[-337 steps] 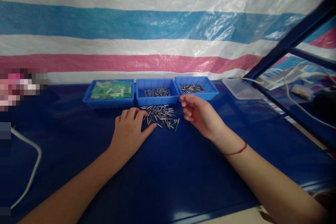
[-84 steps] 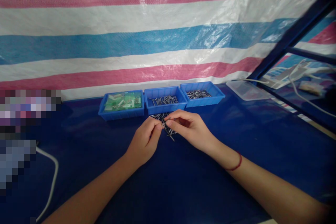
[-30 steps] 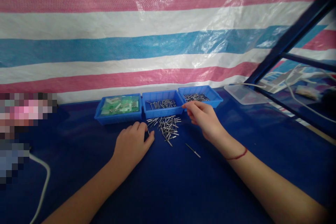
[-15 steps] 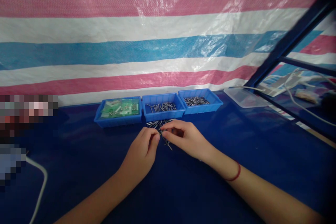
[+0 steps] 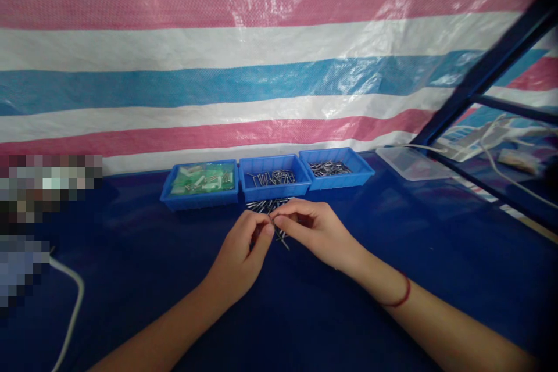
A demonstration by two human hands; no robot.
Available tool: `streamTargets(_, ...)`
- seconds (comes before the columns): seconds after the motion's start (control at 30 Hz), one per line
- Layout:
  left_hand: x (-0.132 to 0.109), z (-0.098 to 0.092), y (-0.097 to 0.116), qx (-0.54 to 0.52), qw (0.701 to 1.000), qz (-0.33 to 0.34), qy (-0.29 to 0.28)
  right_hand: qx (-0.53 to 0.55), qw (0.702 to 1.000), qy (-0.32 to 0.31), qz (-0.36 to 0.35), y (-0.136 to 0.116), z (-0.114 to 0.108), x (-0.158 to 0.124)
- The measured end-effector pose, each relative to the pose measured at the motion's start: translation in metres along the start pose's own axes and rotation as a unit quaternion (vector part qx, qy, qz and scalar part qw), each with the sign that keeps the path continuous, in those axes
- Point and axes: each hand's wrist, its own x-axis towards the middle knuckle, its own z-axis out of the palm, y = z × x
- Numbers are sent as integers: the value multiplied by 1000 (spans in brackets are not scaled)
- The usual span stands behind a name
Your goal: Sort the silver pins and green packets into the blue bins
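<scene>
My left hand (image 5: 246, 253) is closed in a pinch, thumb against forefinger, and its tips meet those of my right hand (image 5: 316, 226). My right hand also pinches, thumb and forefinger nearly together. What lies between the fingertips is too small and too covered to make out. Under and just behind both hands is a loose pile of thin metal pins (image 5: 260, 206), partly hidden by the fingers. Beyond the pile stands a blue bin (image 5: 276, 190) with more slim metal pieces inside.
A left blue bin (image 5: 199, 201) holds green-and-clear plastic packets (image 5: 203, 178). The right blue bin (image 5: 342, 181) contains dark metal pins. Farther right lie a clear plastic lid (image 5: 410, 164) and a blue metal frame (image 5: 473, 84). A white cable (image 5: 76, 314) curves at the left.
Both hands stay over the pile, their fingertips now closer together. The whole view has shifted slightly, so the bins appear a little farther right.
</scene>
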Motion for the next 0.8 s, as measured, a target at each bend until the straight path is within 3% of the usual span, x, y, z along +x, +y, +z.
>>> streamTargets(0.2,0,1,-5,4,1000,-7,-9,-23,999,-6,-25,1,0,-2)
streamTargets(0.53,3,0,-5,12,998,-21,59,-113,991,20,-72,6,-3,-2)
streamTargets(0.8,2,-2,-7,28,996,-20,85,-192,974,-34,-114,4,-6,0)
